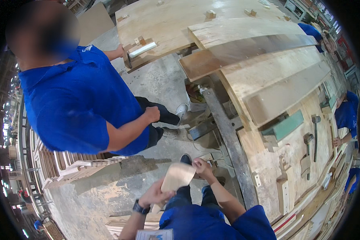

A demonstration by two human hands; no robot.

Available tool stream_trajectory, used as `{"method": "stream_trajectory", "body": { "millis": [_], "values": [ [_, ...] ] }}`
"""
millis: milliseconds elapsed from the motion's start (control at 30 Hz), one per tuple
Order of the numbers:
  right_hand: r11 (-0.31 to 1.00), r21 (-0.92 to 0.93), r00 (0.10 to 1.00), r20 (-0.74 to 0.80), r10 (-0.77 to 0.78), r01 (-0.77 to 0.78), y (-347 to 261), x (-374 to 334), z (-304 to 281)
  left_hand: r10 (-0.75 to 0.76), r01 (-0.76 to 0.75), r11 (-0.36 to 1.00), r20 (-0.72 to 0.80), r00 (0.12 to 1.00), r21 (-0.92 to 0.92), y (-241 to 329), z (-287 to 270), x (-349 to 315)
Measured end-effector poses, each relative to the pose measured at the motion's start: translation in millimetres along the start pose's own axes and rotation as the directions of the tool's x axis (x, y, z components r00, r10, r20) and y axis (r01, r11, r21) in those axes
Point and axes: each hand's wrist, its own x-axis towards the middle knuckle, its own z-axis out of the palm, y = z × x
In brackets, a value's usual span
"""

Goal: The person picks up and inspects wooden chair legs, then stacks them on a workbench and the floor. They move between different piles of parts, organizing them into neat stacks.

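Note:
A flat tan piece point(178, 176) with rounded corners, thin wood or stiff sheet by its look, is held in front of my body. My left hand point(159, 195), with a dark watch on its wrist, grips its lower left end. Below that hand a further bit of tan shows, perhaps part of the same piece. My right hand point(204, 170) is closed at the right edge of the piece, its fingertips pressed together there. Blur and the angle hide just how the right fingers meet it.
A person in a blue shirt point(84, 100) stands at the left, one hand at a plywood table point(168, 24). Stacked wooden frames point(80, 164) are behind them. On my right, a workbench point(268, 168) bears long boards point(286, 92), a green block point(288, 125) and clamps point(308, 140).

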Motion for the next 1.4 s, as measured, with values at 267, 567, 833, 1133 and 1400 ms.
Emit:
{"method": "stream_trajectory", "body": {
  "millis": [267,567,833,1133,1400],
  "values": [
    [0.885,0.444,0.976,0.088,-0.200,0.142,-57.6,-183.6,-98.9,0.051,0.012,0.977,0.289,0.956,-0.214,55.6,106.7,69.3],
    [0.841,0.424,0.941,-0.181,-0.285,0.336,-67.3,-274.8,-159.4,0.108,0.008,0.981,0.590,0.800,-0.192,69.1,273.7,91.4],
    [0.801,0.551,0.927,-0.374,-0.015,0.235,-53.5,-309.3,-215.3,0.094,-0.284,0.931,0.603,0.792,0.229,78.6,360.1,96.1],
    [0.988,0.014,0.896,-0.419,0.146,-0.154,32.2,-329.4,-344.8,0.280,-0.539,0.655,0.493,0.824,0.530,34.8,392.8,168.6],
    [0.646,-0.467,0.722,-0.664,0.194,-0.604,138.6,-303.4,-437.6,0.329,-0.525,0.468,0.411,0.850,0.711,-14.9,399.1,264.9]
  ]
}}
